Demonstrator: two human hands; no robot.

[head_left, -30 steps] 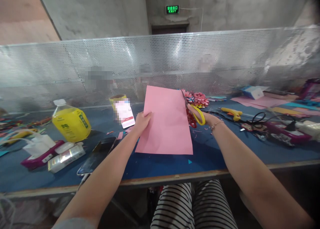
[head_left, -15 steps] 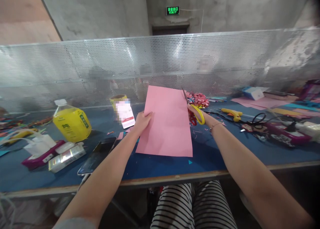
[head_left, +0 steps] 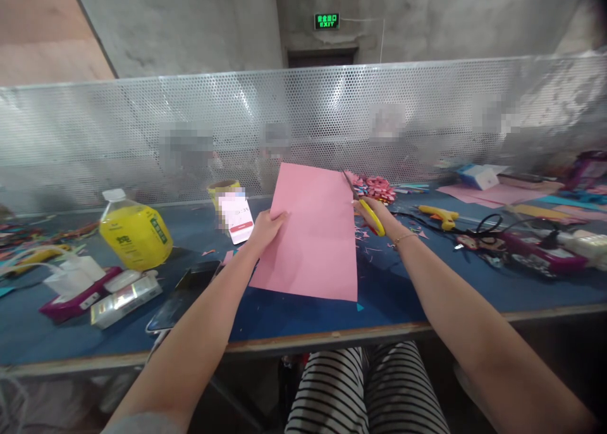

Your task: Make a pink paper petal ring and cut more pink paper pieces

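A large pink sheet of paper (head_left: 315,238) is held up over the table, tilted toward me. My left hand (head_left: 268,230) pinches its left edge, thumb on the near face. Yellow-handled scissors (head_left: 372,216) are in my right hand (head_left: 379,216), with fingers wrapped round the handles. Their dark blades point up and left at the sheet's upper right edge. Whether the blades bite into the paper is hard to tell. Behind the scissors lies a heap of pink and red paper pieces (head_left: 377,189).
On the left stand a bottle of yellow liquid (head_left: 137,235), a purple power strip (head_left: 78,298) and a dark phone (head_left: 183,298). A lit phone (head_left: 237,216) leans on a yellow roll (head_left: 222,187). A yellow glue gun (head_left: 439,217) and cables lie right. A perforated metal screen (head_left: 313,117) closes the back.
The pink sheet has shifted slightly left, its lower edge most. My right hand and the scissors have turned a little, with the blades now leaning further left. My left hand keeps its pinch.
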